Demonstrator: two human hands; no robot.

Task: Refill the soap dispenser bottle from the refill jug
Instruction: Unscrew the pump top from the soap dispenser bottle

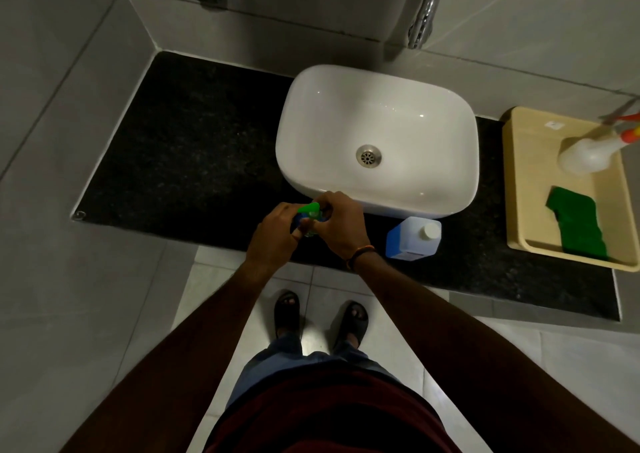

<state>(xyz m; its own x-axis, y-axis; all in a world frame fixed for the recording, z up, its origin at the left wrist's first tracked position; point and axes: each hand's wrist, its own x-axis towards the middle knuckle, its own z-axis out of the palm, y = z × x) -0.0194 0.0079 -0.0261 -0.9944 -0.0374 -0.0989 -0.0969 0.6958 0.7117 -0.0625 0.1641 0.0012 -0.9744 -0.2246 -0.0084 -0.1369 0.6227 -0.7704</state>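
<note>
Both hands meet over the small blue soap dispenser bottle (304,222) at the black counter's front edge: the left hand (273,241) grips its body, the right hand (341,224) pinches its green pump top (309,207). Just right of the right wrist stands the capped translucent blue-labelled refill jug (412,239).

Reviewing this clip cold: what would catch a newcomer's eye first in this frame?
First the white basin, bright on the dark counter. Just in front of it, both hands, left hand and right hand, close around the green-pump dispenser bottle. The capped refill jug stands right of them, and a beige tray farther right holds a green sponge.
</note>
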